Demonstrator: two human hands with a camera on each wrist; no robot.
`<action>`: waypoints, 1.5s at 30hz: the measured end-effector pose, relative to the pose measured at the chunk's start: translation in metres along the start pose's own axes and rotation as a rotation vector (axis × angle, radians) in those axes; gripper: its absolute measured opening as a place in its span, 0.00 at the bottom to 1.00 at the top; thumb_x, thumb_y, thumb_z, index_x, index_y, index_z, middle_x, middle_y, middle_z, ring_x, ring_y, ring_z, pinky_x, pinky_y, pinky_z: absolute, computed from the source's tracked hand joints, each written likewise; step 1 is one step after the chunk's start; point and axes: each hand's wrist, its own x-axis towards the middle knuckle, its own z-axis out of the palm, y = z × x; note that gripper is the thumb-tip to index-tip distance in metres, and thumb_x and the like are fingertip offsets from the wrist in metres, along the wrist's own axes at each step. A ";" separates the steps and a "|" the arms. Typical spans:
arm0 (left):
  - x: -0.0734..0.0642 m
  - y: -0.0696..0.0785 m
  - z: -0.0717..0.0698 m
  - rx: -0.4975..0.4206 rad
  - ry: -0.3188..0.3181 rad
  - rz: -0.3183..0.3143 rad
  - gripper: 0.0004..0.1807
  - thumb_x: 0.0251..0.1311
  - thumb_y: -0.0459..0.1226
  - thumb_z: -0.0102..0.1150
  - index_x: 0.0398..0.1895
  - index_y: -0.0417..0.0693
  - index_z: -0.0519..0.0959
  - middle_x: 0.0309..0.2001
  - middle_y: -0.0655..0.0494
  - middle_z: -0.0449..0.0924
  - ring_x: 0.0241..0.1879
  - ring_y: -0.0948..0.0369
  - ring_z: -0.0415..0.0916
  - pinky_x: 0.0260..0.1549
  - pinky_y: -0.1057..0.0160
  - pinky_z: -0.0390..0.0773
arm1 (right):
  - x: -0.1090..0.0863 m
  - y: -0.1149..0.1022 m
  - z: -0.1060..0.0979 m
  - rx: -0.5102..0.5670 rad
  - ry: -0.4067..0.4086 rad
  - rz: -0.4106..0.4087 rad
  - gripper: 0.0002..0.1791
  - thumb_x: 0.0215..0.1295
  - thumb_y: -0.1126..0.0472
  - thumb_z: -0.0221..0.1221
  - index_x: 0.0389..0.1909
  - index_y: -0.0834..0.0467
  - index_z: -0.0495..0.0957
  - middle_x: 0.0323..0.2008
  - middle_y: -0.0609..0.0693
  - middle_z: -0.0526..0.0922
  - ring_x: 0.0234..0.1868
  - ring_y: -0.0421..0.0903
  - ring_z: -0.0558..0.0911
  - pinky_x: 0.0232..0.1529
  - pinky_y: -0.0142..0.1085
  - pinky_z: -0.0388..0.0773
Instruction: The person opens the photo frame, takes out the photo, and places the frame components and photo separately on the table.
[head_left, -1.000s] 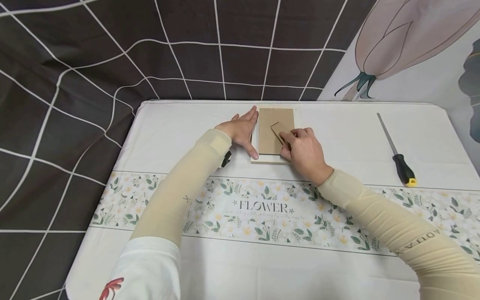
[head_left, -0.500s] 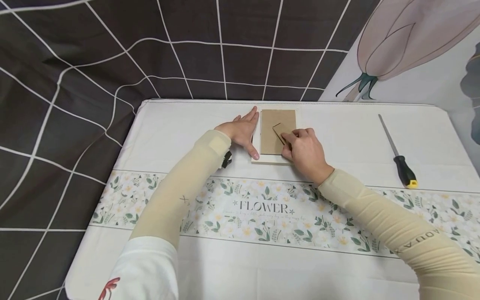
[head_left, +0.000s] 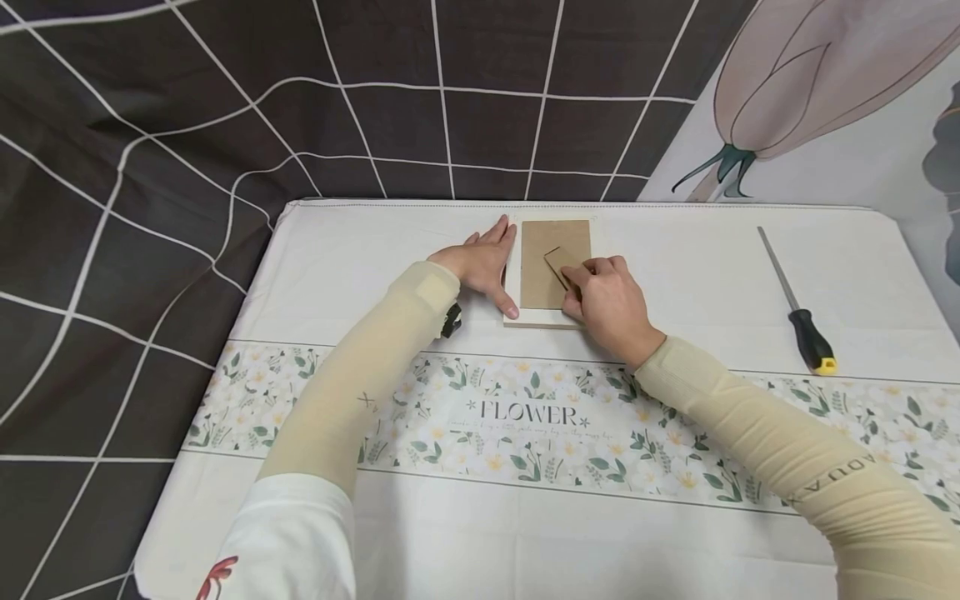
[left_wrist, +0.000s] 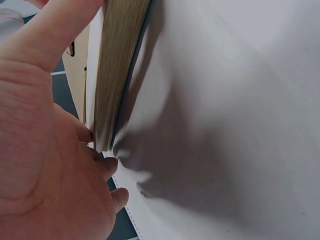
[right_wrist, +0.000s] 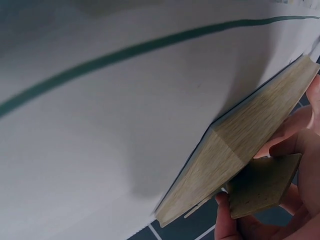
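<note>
A pale wooden picture frame (head_left: 543, 319) lies on the table with its brown backing board (head_left: 536, 275) facing up. A small brown stand flap (head_left: 557, 257) slants up from this board. My right hand (head_left: 617, 307) pinches the flap between thumb and fingers, and the right wrist view shows the flap (right_wrist: 265, 186) tilted away from the frame. Fingers spread, my left hand (head_left: 480, 265) rests along the frame's left side, its thumb at the near left corner. In the left wrist view the frame's wood-grain side (left_wrist: 119, 65) stands beside that hand.
To the right lies a long-shafted tool (head_left: 808, 337) with a black and yellow handle. A white tablecloth (head_left: 697, 275) with a flower band (head_left: 517, 458) covers the table. Behind and to the left hangs a dark gridded cloth (head_left: 390, 125).
The hands and the frame keep nearly the same places. The head view has shifted very slightly, and the flap's tilt looks a little different.
</note>
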 end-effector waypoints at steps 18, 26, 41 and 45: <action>-0.020 -0.019 0.009 0.027 -0.007 -0.081 0.77 0.44 0.73 0.65 0.78 0.30 0.35 0.78 0.37 0.18 0.78 0.48 0.18 0.75 0.47 0.27 | 0.043 0.016 -0.013 0.056 -0.186 0.244 0.28 0.73 0.54 0.55 0.60 0.76 0.73 0.54 0.74 0.79 0.56 0.73 0.76 0.60 0.60 0.71; -0.039 0.001 0.029 0.053 0.060 -0.090 0.76 0.44 0.74 0.64 0.78 0.28 0.40 0.78 0.34 0.22 0.78 0.43 0.20 0.74 0.43 0.26 | 0.095 0.038 -0.019 0.050 -0.407 0.413 0.30 0.75 0.58 0.41 0.70 0.73 0.63 0.64 0.73 0.71 0.67 0.72 0.67 0.70 0.59 0.60; -0.044 0.042 0.066 0.103 0.264 -0.146 0.54 0.62 0.61 0.61 0.73 0.25 0.58 0.77 0.33 0.49 0.78 0.41 0.42 0.75 0.45 0.45 | 0.121 0.043 -0.023 0.191 -0.562 0.571 0.20 0.69 0.63 0.36 0.43 0.68 0.76 0.47 0.64 0.74 0.45 0.58 0.73 0.43 0.45 0.74; -0.046 0.041 0.068 0.089 0.281 -0.150 0.50 0.64 0.58 0.60 0.71 0.24 0.60 0.77 0.34 0.51 0.78 0.41 0.43 0.75 0.45 0.45 | 0.121 0.046 -0.021 0.271 -0.554 0.610 0.17 0.69 0.65 0.36 0.32 0.66 0.73 0.43 0.63 0.71 0.36 0.54 0.73 0.31 0.37 0.72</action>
